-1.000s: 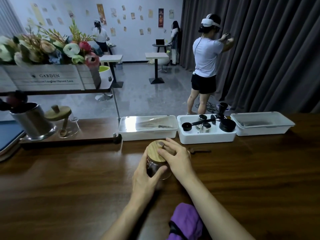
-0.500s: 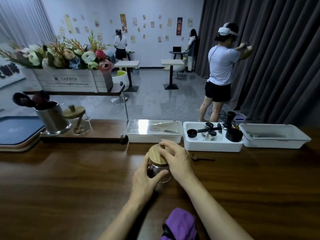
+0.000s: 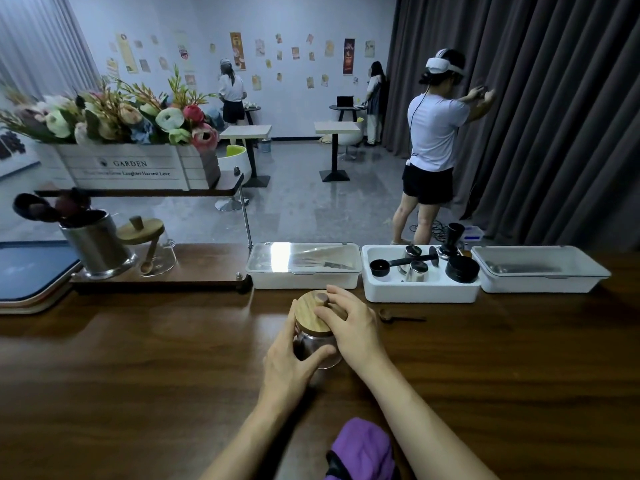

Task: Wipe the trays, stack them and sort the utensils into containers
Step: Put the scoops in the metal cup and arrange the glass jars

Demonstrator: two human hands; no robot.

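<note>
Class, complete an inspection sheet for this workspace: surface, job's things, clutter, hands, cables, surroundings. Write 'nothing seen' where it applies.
Surface: dark wooden table.
Job's things: glass jar with wooden lid, centre; small spoon to its right; three white containers behind, the left one lidded; stacked trays far left; purple cloth at near edge.
Clutter: metal utensil holder, second jar, flower box on the left rack.
Hands: left hand grips the glass jar; right hand holds the wooden lid.
Cables: dark cable on the floor by the standing person.
Surroundings: grey curtain; café tables beyond.
</note>
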